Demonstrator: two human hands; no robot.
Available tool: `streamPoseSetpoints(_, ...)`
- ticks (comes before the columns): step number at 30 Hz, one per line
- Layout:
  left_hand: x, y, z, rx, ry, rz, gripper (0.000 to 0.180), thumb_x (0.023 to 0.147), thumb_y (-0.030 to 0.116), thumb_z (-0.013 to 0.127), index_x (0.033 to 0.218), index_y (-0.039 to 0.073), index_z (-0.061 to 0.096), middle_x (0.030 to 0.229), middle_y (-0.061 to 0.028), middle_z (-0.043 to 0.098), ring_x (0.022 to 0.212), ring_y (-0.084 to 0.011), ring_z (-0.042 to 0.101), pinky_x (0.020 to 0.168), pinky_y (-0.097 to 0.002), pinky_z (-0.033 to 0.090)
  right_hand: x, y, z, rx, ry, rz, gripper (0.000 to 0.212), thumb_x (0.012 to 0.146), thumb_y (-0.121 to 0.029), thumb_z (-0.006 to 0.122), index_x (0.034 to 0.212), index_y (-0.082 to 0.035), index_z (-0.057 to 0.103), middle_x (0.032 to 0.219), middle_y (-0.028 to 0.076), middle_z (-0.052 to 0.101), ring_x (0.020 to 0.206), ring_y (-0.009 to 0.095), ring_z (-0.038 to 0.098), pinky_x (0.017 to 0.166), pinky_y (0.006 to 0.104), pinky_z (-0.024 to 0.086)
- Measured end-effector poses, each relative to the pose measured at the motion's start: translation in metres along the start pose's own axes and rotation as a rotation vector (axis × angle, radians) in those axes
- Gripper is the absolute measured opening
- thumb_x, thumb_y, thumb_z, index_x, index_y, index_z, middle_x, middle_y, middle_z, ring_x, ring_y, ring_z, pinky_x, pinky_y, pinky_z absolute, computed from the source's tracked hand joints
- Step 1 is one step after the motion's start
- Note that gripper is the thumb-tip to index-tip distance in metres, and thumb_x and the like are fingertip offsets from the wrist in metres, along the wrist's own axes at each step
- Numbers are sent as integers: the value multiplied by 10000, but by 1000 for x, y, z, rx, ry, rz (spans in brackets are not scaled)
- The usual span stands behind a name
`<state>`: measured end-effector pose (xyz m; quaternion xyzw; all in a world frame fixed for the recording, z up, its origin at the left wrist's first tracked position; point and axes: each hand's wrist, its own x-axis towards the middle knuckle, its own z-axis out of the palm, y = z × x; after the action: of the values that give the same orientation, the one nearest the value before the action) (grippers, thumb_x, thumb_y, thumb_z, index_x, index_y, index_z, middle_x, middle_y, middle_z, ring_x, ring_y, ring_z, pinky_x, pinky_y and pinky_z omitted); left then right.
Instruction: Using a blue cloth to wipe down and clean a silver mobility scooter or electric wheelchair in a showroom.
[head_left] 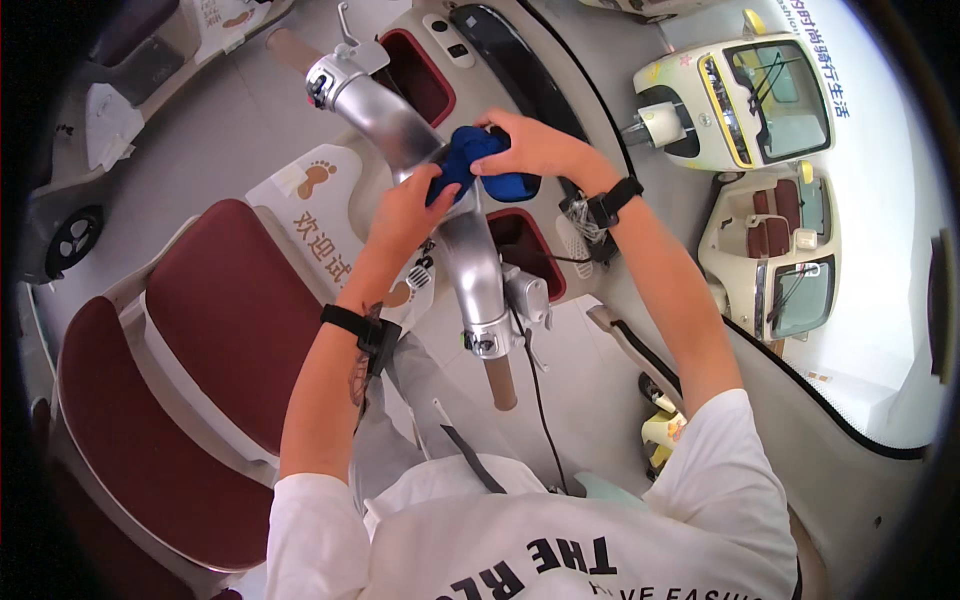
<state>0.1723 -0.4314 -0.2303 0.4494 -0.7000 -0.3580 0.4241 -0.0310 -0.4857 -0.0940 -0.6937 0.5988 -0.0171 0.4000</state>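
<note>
A blue cloth (463, 152) is bunched over the middle of a silver handlebar (392, 130) inside a small vehicle's cab. My left hand (405, 215) grips the cloth's near left side, thumb and fingers closed on it. From the right, my right hand (535, 150) pinches the cloth's upper side between thumb and fingers. Part of the cloth hangs to the right, close to the dashboard (455, 95). It hides the handlebar's centre. Both wrists wear black straps with small devices.
Brown grips (501, 385) and levers stick out at the handlebar's ends. Red-lined pockets (527, 250) sit in the dashboard. Maroon seats (235, 310) stand at left, beside a white floor mat (330, 205) with footprints. A black cable (540, 400) hangs down. Cream vehicles (740, 105) stand beyond the windscreen.
</note>
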Motion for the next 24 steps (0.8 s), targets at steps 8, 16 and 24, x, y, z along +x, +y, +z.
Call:
streamPoseSetpoints(8, -71, -19, -48, -56, -283, -283, 269, 911, 221, 681, 1055, 4, 610, 846, -231, 683, 764, -412, 660, 677, -444, 521, 5, -1, 37, -299, -310, -111, 460, 849, -335, 731, 1196, -42, 660, 1093, 162, 703, 977, 280, 662, 912, 340, 501)
streamPoseSetpoints(16, -114, 4, -69, -348, -134, -428, 243, 944, 216, 666, 1084, 25, 611, 781, -149, 672, 647, -215, 609, 631, -346, 494, -51, -29, 37, -215, -177, 69, 386, 898, -312, 713, 1145, -17, 681, 980, 128, 708, 911, 193, 656, 877, 301, 499)
streamPoseSetpoints(24, -153, -13, -60, -494, -286, -687, 227, 980, 205, 617, 1136, 42, 599, 761, -60, 637, 650, -103, 561, 580, -275, 457, -44, -66, 66, -480, -103, -36, 446, 1012, -448, 506, 1002, -56, 718, 911, 142, 691, 853, 345, 641, 783, 384, 509)
